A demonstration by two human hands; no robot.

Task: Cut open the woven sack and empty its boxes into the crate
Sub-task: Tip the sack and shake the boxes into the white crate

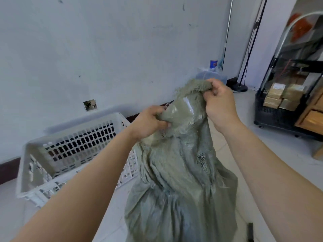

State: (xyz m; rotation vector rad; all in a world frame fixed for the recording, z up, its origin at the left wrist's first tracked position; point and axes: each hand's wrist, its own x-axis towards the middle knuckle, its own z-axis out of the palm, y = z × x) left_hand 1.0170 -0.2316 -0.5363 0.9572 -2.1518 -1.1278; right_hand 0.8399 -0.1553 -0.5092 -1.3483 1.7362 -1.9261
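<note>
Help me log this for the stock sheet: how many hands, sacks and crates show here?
Hands: 2, left hand and right hand, both gripping the sack's top
Woven sack: 1, grey-green
White crate: 1, left of the sack
Total: 4

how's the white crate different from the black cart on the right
The white crate sits on the floor by the wall, left of the sack; the black cart stands at far right. No boxes show in the crate; the cart holds stacked tan boxes. Only the cart has a tall frame. Both have perforated sides.
</note>
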